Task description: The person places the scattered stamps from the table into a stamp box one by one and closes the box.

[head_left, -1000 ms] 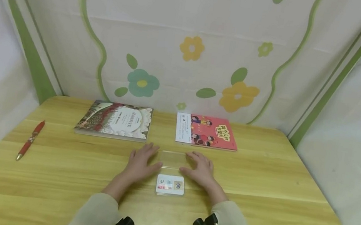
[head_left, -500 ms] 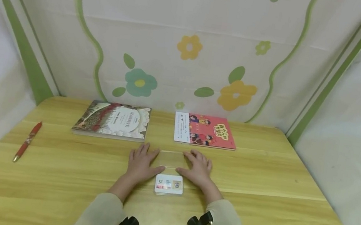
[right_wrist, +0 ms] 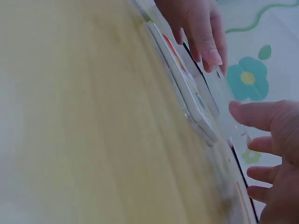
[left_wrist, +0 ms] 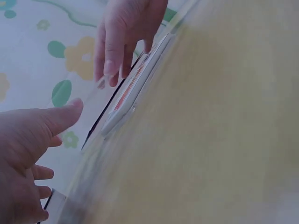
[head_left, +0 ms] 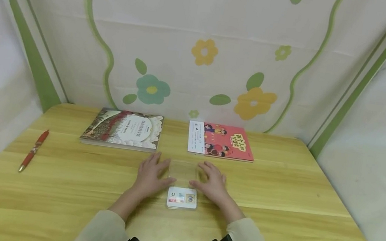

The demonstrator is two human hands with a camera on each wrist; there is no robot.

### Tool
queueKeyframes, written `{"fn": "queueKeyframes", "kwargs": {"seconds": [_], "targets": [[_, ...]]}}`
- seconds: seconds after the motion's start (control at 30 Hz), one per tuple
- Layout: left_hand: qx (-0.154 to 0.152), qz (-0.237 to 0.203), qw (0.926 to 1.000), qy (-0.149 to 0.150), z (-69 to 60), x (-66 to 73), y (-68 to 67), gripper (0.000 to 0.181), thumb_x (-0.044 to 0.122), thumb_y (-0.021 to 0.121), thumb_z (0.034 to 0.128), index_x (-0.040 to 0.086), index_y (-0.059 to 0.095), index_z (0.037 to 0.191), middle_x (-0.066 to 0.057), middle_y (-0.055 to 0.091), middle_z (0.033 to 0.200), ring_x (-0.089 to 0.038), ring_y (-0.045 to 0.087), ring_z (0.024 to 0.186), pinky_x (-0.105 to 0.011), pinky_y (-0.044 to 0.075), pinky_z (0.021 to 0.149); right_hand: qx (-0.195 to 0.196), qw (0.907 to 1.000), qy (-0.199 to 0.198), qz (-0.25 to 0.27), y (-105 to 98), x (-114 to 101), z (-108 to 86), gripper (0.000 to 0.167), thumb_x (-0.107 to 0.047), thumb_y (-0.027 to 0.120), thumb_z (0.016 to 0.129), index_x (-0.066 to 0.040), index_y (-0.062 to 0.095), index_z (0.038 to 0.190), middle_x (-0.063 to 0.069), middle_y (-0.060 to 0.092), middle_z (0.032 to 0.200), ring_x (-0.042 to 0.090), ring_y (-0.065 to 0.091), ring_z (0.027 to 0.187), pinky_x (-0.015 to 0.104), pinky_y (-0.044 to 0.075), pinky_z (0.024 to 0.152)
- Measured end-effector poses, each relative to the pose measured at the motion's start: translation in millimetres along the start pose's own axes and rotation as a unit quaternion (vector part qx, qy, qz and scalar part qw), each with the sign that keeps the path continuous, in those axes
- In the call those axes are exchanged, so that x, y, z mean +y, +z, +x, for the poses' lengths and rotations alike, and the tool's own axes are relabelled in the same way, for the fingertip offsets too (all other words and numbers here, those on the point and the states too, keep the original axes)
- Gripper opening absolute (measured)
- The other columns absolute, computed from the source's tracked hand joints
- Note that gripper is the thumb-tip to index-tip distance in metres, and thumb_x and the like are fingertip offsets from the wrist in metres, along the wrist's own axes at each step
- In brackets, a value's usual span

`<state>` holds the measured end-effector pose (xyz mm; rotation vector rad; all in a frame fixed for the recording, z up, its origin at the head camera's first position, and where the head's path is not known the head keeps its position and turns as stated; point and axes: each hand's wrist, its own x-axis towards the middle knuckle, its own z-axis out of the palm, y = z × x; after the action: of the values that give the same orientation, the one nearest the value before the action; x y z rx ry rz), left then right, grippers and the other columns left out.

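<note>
Between my hands is a clear plastic lid [head_left: 183, 171], see-through and hard to make out against the wood. My left hand [head_left: 150, 175] grips its left end, thumb at the near corner and index finger at the far one. The right hand [head_left: 212, 184] holds the right end the same way. In both wrist views the lid shows only as a faint edge between the thumbs, apparently above the table. Just in front lies a stack of white cards [head_left: 182, 198] with a colourful printed top, sitting in a clear case base [right_wrist: 187, 112]. Neither hand touches the cards.
Two books lie along the back of the wooden table [head_left: 284, 234]: a patterned one [head_left: 124, 129] on the left and a red one [head_left: 228, 142] on the right. A red pen [head_left: 34, 151] is at far left. A flowered curtain [head_left: 208, 14] hangs behind.
Both hands keep their hold on the lid. Its near edge looks slightly closer to the card stack, and the thumbs have shifted a little inward. The head view sways briefly; the cards stay put.
</note>
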<state>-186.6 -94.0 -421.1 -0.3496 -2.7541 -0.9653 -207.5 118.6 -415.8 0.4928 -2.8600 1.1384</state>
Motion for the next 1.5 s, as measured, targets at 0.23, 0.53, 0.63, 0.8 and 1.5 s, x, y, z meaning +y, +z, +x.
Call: {"fn": "queueKeyframes", "kwargs": {"seconds": [0.23,0.53,0.63,0.8,1.5], "targets": [[-0.002,-0.063,0.9980,-0.002,-17.6,8.8,-11.2,0.065,0.041,0.067,0.0703,0.008,0.048,0.123,-0.020,0.025,0.136,-0.038,0.018,0.122,-0.056,0.009,0.096,0.008,0.9981,-0.047,0.040,-7,-8,-16.1,0.065,-0.031,0.071,0.068,-0.005,0.047,0.123,0.017,0.034,0.131,0.035,0.027,0.119,0.057,0.012,0.094],[0.012,-0.037,0.9991,0.019,-40.8,11.0,-7.7,0.063,0.041,0.069,0.0674,0.006,0.053,0.118,-0.021,0.031,0.132,-0.038,0.022,0.121,-0.058,0.011,0.093,0.000,0.9968,-0.045,0.066,-5,-10,-41.2,0.065,-0.031,0.073,0.066,-0.007,0.049,0.121,0.015,0.035,0.131,0.033,0.026,0.120,0.056,0.010,0.095],[0.003,-0.021,0.9996,0.018,-48.2,9.9,-5.0,0.063,0.046,0.067,0.0674,0.008,0.054,0.117,-0.021,0.033,0.131,-0.039,0.022,0.121,-0.059,0.008,0.093,0.000,0.9979,-0.051,0.040,-2,-7,-47.7,0.063,-0.033,0.074,0.064,-0.009,0.051,0.118,0.016,0.038,0.129,0.033,0.029,0.119,0.057,0.002,0.095],[-0.006,0.005,0.9998,0.020,-53.5,6.8,-0.9,0.065,0.053,0.064,0.0663,0.011,0.056,0.115,-0.022,0.036,0.128,-0.040,0.022,0.120,-0.059,0.006,0.094,0.004,0.9981,-0.061,0.011,3,-3,-53.1,0.062,-0.034,0.075,0.062,-0.010,0.054,0.115,0.015,0.041,0.126,0.031,0.032,0.117,0.059,-0.003,0.093],[-0.021,0.047,0.9985,0.019,-52.3,8.6,4.7,0.065,0.054,0.065,0.0649,0.015,0.056,0.116,-0.021,0.035,0.129,-0.039,0.021,0.121,-0.057,0.006,0.095,-0.006,0.9968,-0.072,-0.035,4,2,-54.9,0.056,-0.035,0.074,0.063,-0.008,0.056,0.109,0.013,0.041,0.125,0.030,0.030,0.118,0.058,-0.001,0.093]]}}
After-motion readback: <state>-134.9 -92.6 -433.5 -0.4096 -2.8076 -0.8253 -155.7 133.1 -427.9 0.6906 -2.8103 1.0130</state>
